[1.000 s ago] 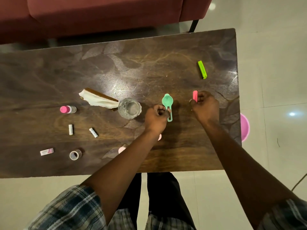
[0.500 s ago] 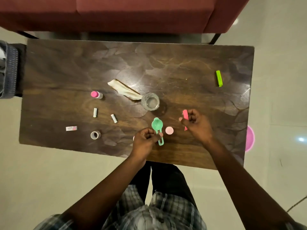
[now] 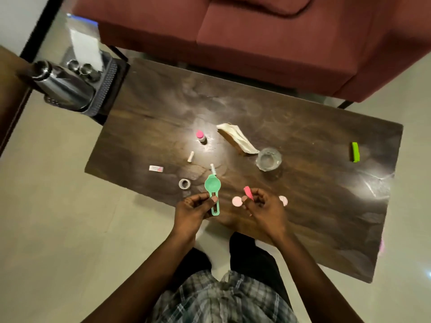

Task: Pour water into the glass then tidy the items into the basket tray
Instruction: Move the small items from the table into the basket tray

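Head view shows our left hand (image 3: 193, 208) pinched on the handle of a green scoop (image 3: 212, 190), and our right hand (image 3: 265, 208) closed on a small pink stick (image 3: 248, 193); both hang over the near edge of the counter (image 3: 303, 194). Two pale pink discs (image 3: 237, 201) lie on the counter either side of the right hand. Further out sit a small ring (image 3: 184, 183), a white packet (image 3: 156, 168), two little white tubes (image 3: 190, 156), a pink-capped bottle (image 3: 201, 136) and a folded cloth (image 3: 238, 138). The glass (image 3: 268, 159) stands upright mid-counter, touching the cloth's tip; it seems to hold water, though we cannot be sure. A green clip (image 3: 355, 152) lies near the right edge. The basket tray (image 3: 106, 87) sits past the far left corner, holding steel vessels (image 3: 63, 86). We judge pouring probably done and tidying barely begun: nearly every item is still on the counter.
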`<act>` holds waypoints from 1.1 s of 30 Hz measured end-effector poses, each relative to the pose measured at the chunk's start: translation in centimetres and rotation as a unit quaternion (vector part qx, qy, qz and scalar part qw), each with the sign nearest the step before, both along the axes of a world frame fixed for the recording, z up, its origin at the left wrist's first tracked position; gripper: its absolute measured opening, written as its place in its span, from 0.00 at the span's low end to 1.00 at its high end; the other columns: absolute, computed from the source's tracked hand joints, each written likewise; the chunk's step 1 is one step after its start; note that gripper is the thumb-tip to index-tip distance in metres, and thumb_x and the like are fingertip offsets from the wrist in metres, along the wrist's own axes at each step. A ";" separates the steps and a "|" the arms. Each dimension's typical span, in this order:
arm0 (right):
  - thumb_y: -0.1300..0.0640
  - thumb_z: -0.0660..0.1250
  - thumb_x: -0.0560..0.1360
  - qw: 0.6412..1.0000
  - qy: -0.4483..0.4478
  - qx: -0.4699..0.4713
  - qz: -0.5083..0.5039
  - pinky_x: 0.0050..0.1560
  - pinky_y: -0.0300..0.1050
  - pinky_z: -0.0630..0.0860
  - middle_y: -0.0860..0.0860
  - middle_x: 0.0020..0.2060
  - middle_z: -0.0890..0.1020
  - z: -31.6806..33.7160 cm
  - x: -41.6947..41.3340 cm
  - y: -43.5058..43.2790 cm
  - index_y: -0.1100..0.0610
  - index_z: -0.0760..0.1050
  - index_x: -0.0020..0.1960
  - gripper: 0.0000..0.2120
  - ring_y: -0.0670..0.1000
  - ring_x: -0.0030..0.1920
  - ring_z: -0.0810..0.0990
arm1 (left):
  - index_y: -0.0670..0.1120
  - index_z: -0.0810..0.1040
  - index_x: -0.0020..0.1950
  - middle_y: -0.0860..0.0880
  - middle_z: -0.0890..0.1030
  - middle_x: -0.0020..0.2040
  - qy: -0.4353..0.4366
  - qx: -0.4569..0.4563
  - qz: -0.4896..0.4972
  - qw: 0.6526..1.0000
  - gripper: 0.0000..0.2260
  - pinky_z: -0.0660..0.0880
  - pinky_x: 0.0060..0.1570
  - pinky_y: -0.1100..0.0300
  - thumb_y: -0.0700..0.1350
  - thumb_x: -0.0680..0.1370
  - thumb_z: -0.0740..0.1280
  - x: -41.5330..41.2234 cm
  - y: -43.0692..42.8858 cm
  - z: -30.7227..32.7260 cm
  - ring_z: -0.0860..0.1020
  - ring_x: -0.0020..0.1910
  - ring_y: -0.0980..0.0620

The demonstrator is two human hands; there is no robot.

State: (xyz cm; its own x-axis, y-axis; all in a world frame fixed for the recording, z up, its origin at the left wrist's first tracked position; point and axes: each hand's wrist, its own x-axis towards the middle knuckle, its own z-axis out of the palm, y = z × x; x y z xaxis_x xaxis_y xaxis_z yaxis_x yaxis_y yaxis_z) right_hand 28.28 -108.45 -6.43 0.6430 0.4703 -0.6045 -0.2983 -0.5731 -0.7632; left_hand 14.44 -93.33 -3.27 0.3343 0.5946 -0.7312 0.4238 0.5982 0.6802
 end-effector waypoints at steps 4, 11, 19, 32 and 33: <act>0.59 0.76 0.79 0.999 -0.025 0.021 0.000 0.54 0.60 0.85 0.46 0.40 0.89 2.4 -4.9 5.7 0.42 0.83 0.48 0.11 0.51 0.43 0.89 | 0.34 0.84 0.56 0.36 0.87 0.47 -0.018 0.020 0.008 1.000 0.10 0.82 0.38 0.60 0.35 0.76 0.76 -5.8 4.9 1.5 0.84 0.38 0.49; 0.57 0.76 0.79 0.998 -0.048 0.035 0.009 0.45 0.47 0.85 0.44 0.40 0.89 5.2 -14.1 15.0 0.42 0.84 0.48 0.10 0.46 0.42 0.88 | 0.35 0.85 0.56 0.36 0.87 0.48 -0.043 0.053 0.019 0.997 0.10 0.83 0.41 0.58 0.37 0.76 0.76 -15.4 14.0 2.9 0.85 0.41 0.49; 0.57 0.75 0.80 0.994 -0.088 0.048 0.039 0.46 0.42 0.83 0.45 0.43 0.89 6.7 -16.7 23.7 0.50 0.86 0.56 0.07 0.42 0.41 0.86 | 0.38 0.87 0.56 0.42 0.88 0.46 -0.053 0.083 0.040 0.994 0.08 0.85 0.45 0.57 0.37 0.78 0.74 -19.1 23.0 3.9 0.84 0.41 0.51; 0.56 0.77 0.78 0.988 -0.128 0.062 0.061 0.54 0.35 0.80 0.41 0.50 0.89 5.0 -9.8 42.6 0.48 0.87 0.59 0.11 0.39 0.49 0.86 | 0.38 0.86 0.54 0.43 0.88 0.46 -0.018 0.099 0.061 0.993 0.09 0.86 0.44 0.55 0.35 0.75 0.77 -13.7 41.9 3.9 0.88 0.43 0.48; 0.56 0.78 0.77 0.988 -0.127 0.064 0.060 0.54 0.38 0.81 0.40 0.49 0.88 5.1 -9.4 44.1 0.46 0.87 0.58 0.10 0.40 0.49 0.86 | 0.38 0.86 0.53 0.43 0.88 0.46 -0.021 0.105 0.062 0.992 0.08 0.85 0.42 0.57 0.34 0.75 0.77 -13.1 43.4 4.1 0.88 0.42 0.49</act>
